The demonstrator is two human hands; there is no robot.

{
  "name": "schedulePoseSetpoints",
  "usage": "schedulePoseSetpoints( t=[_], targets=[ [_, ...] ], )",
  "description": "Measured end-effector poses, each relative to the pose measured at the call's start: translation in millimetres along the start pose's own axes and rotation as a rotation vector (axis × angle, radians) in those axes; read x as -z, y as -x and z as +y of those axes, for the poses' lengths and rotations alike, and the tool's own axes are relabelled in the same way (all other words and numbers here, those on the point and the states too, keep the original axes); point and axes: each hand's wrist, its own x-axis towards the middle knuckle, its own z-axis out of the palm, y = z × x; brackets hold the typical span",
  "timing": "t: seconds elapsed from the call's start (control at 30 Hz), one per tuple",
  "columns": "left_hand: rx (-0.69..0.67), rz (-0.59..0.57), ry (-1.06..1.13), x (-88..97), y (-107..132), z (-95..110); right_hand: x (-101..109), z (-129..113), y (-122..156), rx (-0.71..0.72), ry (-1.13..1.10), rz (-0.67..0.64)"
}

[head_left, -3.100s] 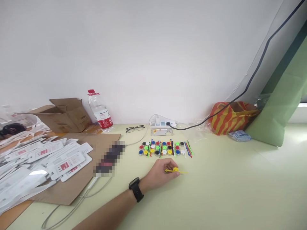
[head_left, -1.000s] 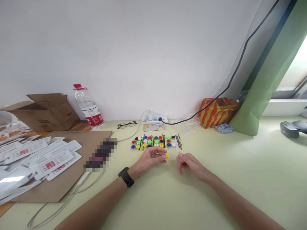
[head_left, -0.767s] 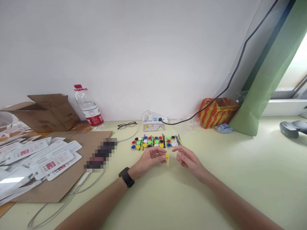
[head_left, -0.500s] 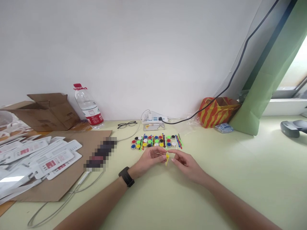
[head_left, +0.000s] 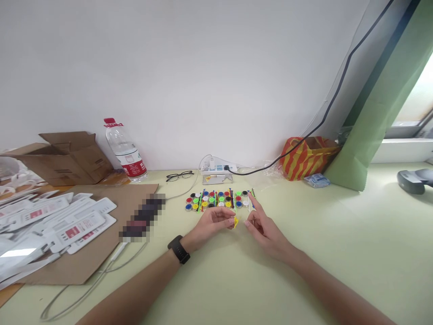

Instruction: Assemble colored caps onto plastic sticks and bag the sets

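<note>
My left hand (head_left: 216, 221), with a black watch (head_left: 179, 249) on its wrist, pinches a small yellow plastic piece (head_left: 236, 221) between thumb and fingers. To its right, my right hand (head_left: 267, 232) holds nothing visible; its index finger stretches forward and the thumb stands apart from it. That fingertip is over the right end of a layout of round coloured discs (head_left: 221, 199) and thin coloured plastic sticks (head_left: 232, 198). I cannot tell whether it touches them. Part of the layout is hidden behind both hands.
A power strip (head_left: 218, 169) and eyeglasses (head_left: 179, 176) lie near the wall. At left are a water bottle (head_left: 130, 158), a cardboard box (head_left: 72, 158), white packets (head_left: 72, 230) and a blurred-out dark object (head_left: 142, 219) with a cable. A striped bag (head_left: 301, 158) stands right.
My right hand has drawn its fingers away from the yellow piece, its index finger now reaching forward over the right-hand sticks. The left hand stays put, with the yellow piece turned slightly.
</note>
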Motion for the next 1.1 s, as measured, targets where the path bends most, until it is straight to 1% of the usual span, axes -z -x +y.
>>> schedulePoseSetpoints(
  t=[0.13, 0.17, 0.27, 0.4, 0.57, 0.7, 0.8, 1.0, 1.07, 1.1],
  targets=[
    [-0.005, -0.002, 0.018, 0.1, -0.5, 0.6, 5.1, -5.0, 0.5, -0.081, -0.103, -0.104],
    [-0.001, 0.0, 0.02, 0.2, -0.7, 0.7, 6.2, -6.0, 0.2, -0.088, -0.136, -0.105],
    [0.001, -0.001, 0.014, 0.3, -0.5, 1.0, 7.1, -7.7, -1.9, -0.072, -0.18, -0.046],
    [0.016, -0.017, 0.004, 0.8, 0.2, 0.2, 2.2, -6.4, -4.4, -0.054, -0.141, 0.001],
    [0.033, -0.054, -0.018, 1.6, 0.4, -4.1, -5.4, -2.7, -2.1, -0.032, -0.058, -0.035],
    [0.037, -0.109, -0.023, 0.9, 1.4, -5.8, -8.4, 1.6, -0.4, -0.025, -0.046, -0.056],
    [0.039, -0.129, -0.045, -0.1, 2.3, -5.5, -9.1, 4.1, -0.4, -0.026, -0.043, -0.071],
    [-0.027, -0.147, -0.164, -5.2, 4.0, -2.2, -10.0, 3.1, -0.5, -0.008, -0.027, -0.079],
    [-0.072, -0.119, -0.22, -7.9, 4.7, -1.1, -9.2, 2.5, -0.7, 0.015, -0.012, -0.065],
    [-0.101, -0.084, -0.262, -9.2, 4.9, -0.9, -8.4, 2.4, -1.0, 0.024, -0.003, -0.053]
  ],
)
